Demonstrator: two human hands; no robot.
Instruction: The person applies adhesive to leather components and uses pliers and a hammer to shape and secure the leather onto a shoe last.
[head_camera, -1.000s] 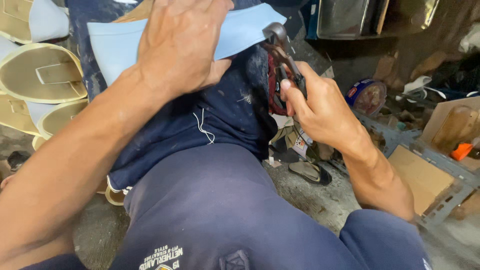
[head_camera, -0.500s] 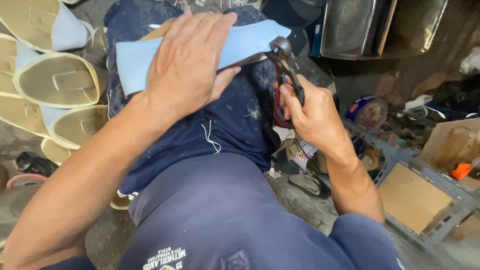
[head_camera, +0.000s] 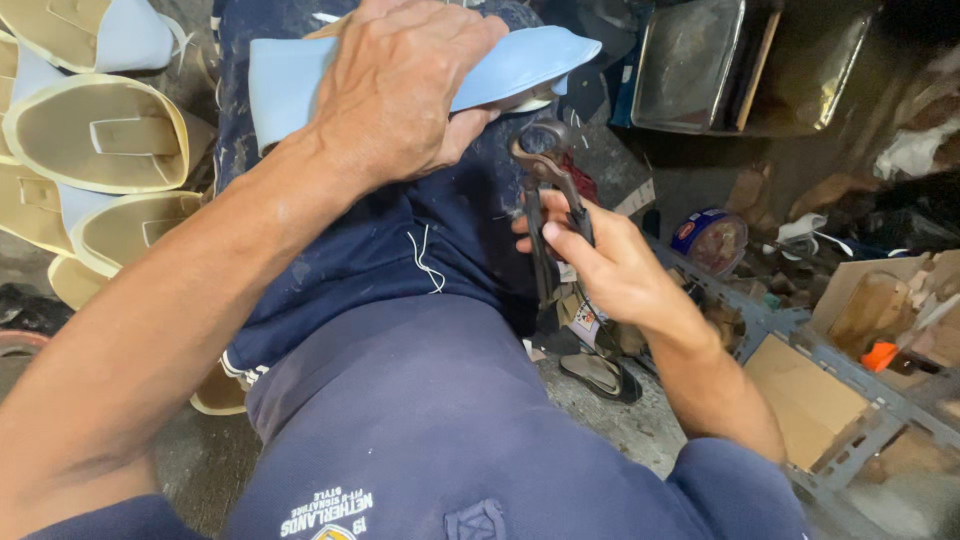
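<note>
My left hand (head_camera: 400, 85) presses down on a light blue shoe upper (head_camera: 520, 62) that rests on my knee, fingers wrapped over its top. My right hand (head_camera: 600, 265) grips the dark handles of metal pincers (head_camera: 545, 190), whose rounded jaws point up just below the blue upper's edge, a small gap apart from it. The jaws look closed with nothing in them. My navy trousers (head_camera: 400, 400) fill the lower middle of the head view.
Several cream and blue shoe uppers (head_camera: 95, 140) lie stacked at the left. A metal tray (head_camera: 690, 65) leans at the top right. A small round tin (head_camera: 710, 240), cardboard pieces (head_camera: 800, 395) and a grey slotted metal rack (head_camera: 860, 390) sit at the right.
My right hand has lowered the pincers away from the blue upper's edge, where the jaws were touching it before. My left hand stays on the upper.
</note>
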